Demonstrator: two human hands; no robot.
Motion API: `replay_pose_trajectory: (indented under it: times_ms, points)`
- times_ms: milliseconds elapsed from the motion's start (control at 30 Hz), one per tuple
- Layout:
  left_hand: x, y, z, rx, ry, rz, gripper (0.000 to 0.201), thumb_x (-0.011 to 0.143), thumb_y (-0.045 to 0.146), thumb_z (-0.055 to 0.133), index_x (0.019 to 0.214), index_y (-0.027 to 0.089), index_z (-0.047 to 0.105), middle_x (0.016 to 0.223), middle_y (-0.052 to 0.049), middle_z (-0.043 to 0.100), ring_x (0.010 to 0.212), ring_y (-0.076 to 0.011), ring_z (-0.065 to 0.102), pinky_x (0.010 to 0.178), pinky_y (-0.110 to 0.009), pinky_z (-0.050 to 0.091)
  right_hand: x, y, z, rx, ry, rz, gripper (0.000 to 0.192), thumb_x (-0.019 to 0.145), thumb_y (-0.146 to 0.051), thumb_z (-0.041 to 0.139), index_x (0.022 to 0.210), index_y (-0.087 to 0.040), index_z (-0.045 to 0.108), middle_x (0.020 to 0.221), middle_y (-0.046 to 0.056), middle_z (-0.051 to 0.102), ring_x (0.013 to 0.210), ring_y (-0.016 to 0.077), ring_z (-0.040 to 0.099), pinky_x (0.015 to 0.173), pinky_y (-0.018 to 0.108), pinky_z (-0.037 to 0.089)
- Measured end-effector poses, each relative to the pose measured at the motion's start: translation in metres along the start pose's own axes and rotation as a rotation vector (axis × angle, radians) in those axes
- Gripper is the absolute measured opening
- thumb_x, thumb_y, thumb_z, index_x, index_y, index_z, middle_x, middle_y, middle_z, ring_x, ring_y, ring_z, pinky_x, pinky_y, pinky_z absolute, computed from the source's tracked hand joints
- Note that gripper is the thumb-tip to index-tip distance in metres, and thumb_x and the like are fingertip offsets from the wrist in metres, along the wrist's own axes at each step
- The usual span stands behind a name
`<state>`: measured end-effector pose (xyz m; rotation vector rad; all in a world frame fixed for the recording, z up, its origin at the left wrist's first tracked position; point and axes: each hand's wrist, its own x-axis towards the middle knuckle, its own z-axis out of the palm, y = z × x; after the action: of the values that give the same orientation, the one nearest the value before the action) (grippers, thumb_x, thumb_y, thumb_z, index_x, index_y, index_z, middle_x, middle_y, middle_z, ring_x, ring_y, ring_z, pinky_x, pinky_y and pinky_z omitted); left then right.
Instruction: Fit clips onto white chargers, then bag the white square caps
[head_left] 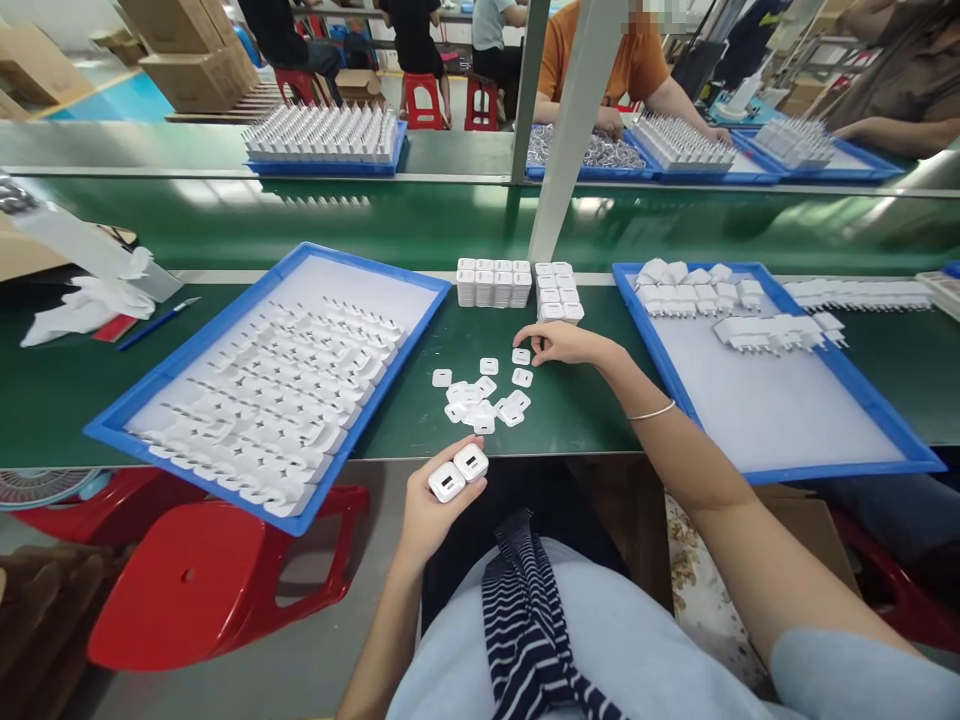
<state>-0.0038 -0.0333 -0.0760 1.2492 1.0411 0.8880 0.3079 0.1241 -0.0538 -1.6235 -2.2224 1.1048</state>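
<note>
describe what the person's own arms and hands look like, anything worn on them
Both forearms are bare. The right hand has a thin silver metal bangle round its wrist, and a short pale blue fabric sleeve covers the upper arm. The left hand shows no ring, glove or band that can be made out.

At lower centre, the left hand [429,510] grips two white chargers [458,472]. At centre frame, the right hand [561,343] touches small white labels [481,393] scattered on the green belt [420,400].

Bright overhead light, glare on belt [420,225], wide-angle edge warp, sharp centre.
</note>
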Motion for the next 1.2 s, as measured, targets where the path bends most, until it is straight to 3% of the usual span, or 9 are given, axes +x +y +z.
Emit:
replay_pose_trajectory:
  times_ms: [200,433,600,733,867,1000,1200]
  points:
    - [0.004,-0.002,-0.008,0.002,0.019,0.005,0.049,0.075,0.028,0.079,0.122,0.02,0.067,0.123,-0.011,0.069,0.118,-0.0283,0.063,0.104,-0.04,0.048,0.015,-0.007,-0.009,-0.042,-0.147,0.025,0.034,0.073,-0.016,0.071,0.105,-0.024,0.063,0.068,-0.005,0.051,0.059,0.0126,0.053,0.058,0.024,0.034]
    - [0.005,-0.01,-0.009,0.007,0.001,-0.006,0.051,0.074,0.029,0.079,0.122,0.019,0.067,0.123,-0.012,0.07,0.118,-0.0295,0.064,0.106,-0.043,0.048,0.007,-0.013,-0.006,0.02,-0.04,0.136,0.029,0.062,-0.013,0.079,0.072,-0.02,0.052,0.063,-0.004,0.054,0.059,0.013,0.049,0.055,0.025,0.032]
    - [0.006,-0.013,-0.01,-0.019,-0.007,-0.017,0.049,0.075,0.028,0.079,0.122,0.019,0.067,0.123,-0.012,0.069,0.118,-0.0287,0.063,0.106,-0.042,0.048,-0.013,-0.023,0.002,0.214,-0.085,0.145,0.022,0.078,-0.027,0.069,0.073,-0.021,0.049,0.054,-0.006,0.054,0.051,0.0114,0.053,0.055,0.024,0.043]
    - [0.007,-0.012,-0.012,-0.029,-0.022,-0.021,0.048,0.076,0.027,0.078,0.122,0.02,0.066,0.124,-0.011,0.069,0.119,-0.0278,0.063,0.107,-0.041,0.046,-0.016,-0.027,0.014,0.331,-0.14,0.18,0.023,0.076,-0.03,0.074,0.073,-0.019,0.054,0.054,-0.003,0.06,0.051,0.0118,0.059,0.054,0.024,0.05]
    - [0.009,-0.011,-0.012,-0.023,-0.029,-0.018,0.047,0.076,0.027,0.078,0.121,0.02,0.066,0.124,-0.011,0.069,0.119,-0.028,0.063,0.106,-0.041,0.047,-0.013,-0.029,0.032,0.334,-0.038,0.295,0.027,0.074,-0.024,0.077,0.071,-0.018,0.051,0.051,-0.003,0.061,0.047,0.0126,0.061,0.049,0.023,0.051]
    - [0.009,-0.012,-0.012,-0.014,-0.021,-0.025,0.049,0.075,0.029,0.079,0.121,0.019,0.067,0.122,-0.012,0.07,0.118,-0.0287,0.064,0.105,-0.042,0.048,-0.017,-0.039,0.046,0.247,0.115,0.396,0.028,0.076,-0.015,0.073,0.083,-0.02,0.047,0.054,-0.003,0.063,0.05,0.0155,0.064,0.05,0.025,0.051]
    - [0.01,-0.013,-0.014,0.006,-0.034,-0.016,0.05,0.074,0.028,0.079,0.121,0.019,0.067,0.122,-0.012,0.07,0.117,-0.0291,0.064,0.104,-0.041,0.05,-0.023,-0.054,0.055,0.008,0.249,0.435,0.03,0.073,-0.027,0.076,0.09,-0.02,0.052,0.071,0.003,0.069,0.072,0.0242,0.069,0.063,0.03,0.043]
